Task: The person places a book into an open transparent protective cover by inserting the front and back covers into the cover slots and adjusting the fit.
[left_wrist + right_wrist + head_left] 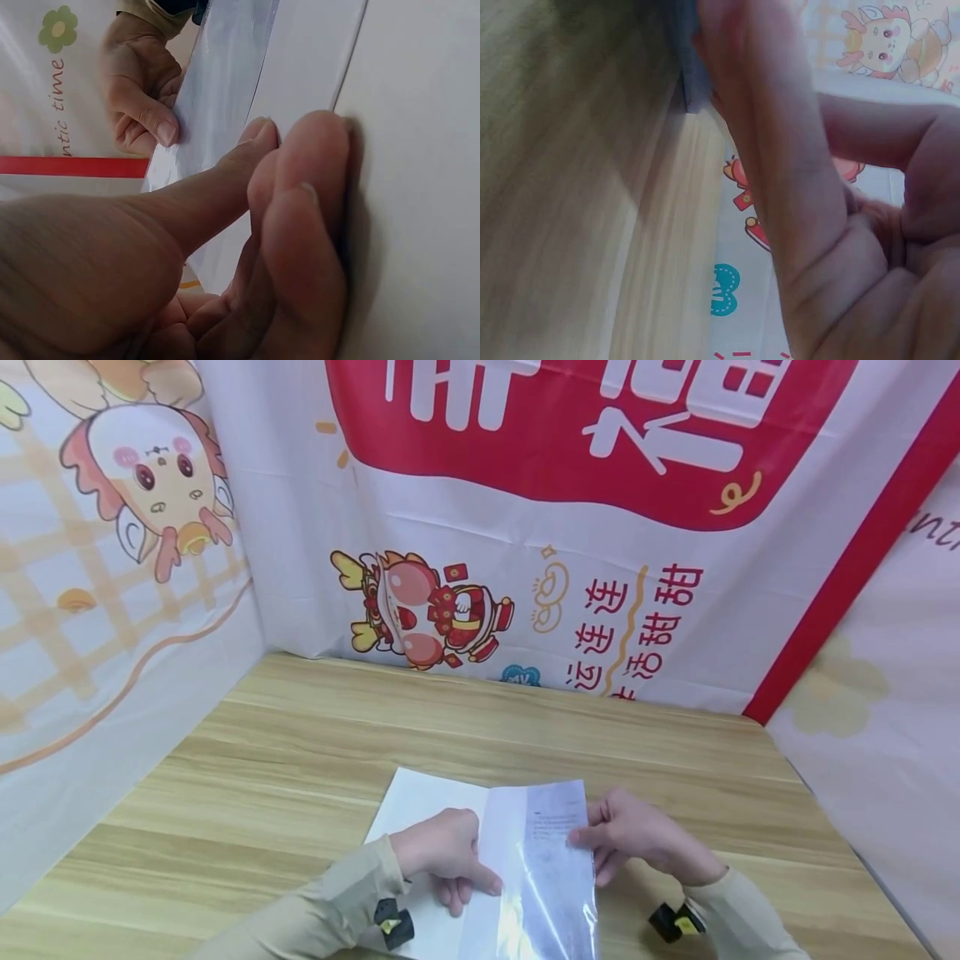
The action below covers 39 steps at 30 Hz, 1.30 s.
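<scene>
In the lower middle of the frame, I have an open white booklet lying on a wood-grain tabletop [225, 777], its near edge running past the bottom. Starting at its left, the plain white page [427, 797] lies flat with no print that I can make out. Over its right part, the left hand [442, 852] has its thumb on the raised leaf by the fold and its fingers curled on the other side, a narrow pinch. I'd make that hold light but steady, so the fold doesn't shift or crease. Right of it, a clear plastic cover [551, 902] lies over the leaf: glossy, bluish, streaked with white glare, with small printed text [555, 822] showing near the top, too faint to read. At its right edge, lower right of centre, the right hand [637, 835] pinches the border, thumb on top, fingers behind; I cannot tell how firmly. Here I judge an even, gentle outward tension best, with both hands level, since thin, slippery film could wrinkle or slide away from the paper.
</scene>
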{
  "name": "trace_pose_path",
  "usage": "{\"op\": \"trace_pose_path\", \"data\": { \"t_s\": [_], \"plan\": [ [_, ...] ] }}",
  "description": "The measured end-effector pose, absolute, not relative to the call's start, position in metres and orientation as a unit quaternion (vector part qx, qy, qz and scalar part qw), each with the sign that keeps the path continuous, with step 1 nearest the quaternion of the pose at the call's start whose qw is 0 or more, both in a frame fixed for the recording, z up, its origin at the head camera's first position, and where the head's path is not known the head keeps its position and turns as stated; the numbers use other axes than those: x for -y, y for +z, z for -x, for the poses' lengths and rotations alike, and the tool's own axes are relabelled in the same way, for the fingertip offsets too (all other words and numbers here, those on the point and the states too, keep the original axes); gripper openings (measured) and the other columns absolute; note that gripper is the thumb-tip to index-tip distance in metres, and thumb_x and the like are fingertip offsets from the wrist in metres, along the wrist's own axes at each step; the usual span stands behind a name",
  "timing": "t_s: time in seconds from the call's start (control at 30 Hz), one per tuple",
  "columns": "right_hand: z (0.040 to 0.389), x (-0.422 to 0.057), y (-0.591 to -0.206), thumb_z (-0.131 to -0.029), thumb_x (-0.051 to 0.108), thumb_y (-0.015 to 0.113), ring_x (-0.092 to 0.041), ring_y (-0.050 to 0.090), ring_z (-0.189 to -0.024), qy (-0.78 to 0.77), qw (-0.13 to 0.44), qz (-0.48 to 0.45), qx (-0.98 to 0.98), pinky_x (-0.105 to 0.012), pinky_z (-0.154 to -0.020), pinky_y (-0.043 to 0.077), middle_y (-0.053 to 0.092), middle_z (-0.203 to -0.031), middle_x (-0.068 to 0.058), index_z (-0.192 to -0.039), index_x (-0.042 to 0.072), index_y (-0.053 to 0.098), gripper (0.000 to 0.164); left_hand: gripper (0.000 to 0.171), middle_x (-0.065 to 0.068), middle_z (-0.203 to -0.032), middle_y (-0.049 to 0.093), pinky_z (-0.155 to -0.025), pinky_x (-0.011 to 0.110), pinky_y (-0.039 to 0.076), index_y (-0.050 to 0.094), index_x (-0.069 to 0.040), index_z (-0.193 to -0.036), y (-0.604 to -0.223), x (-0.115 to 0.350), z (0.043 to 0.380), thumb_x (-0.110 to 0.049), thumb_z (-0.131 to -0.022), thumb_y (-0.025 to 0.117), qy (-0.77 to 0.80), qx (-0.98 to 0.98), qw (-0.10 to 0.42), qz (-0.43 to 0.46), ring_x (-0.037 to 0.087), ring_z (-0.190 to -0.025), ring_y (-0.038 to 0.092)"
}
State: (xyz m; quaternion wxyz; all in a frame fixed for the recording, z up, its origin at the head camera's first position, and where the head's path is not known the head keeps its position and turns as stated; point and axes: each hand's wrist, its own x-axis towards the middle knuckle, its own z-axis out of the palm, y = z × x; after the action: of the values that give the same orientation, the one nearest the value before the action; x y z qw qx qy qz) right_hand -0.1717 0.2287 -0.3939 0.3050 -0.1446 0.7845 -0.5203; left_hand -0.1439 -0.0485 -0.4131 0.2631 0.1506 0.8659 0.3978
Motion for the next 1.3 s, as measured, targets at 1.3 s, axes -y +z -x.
{"op": "trace_pose_path", "data": {
  "t_s": [1.3],
  "plan": [
    [0.158,-0.220,-0.386,-0.091,0.017,0.061,-0.023,0.064,-0.049,-0.492,0.332,0.199,-0.780,-0.032,-0.043,0.051,0.064,-0.068,-0.021,-0.087,-0.004,0.065,0.022,0.029,0.008,-0.053,0.061,-0.046,0.030,0.052,0.060,-0.001,-0.065,-0.407,0.052,0.147,-0.019,-0.071,0.082,0.375,-0.866,0.286,-0.169,0.020,-0.047,0.063]
  ]
}}
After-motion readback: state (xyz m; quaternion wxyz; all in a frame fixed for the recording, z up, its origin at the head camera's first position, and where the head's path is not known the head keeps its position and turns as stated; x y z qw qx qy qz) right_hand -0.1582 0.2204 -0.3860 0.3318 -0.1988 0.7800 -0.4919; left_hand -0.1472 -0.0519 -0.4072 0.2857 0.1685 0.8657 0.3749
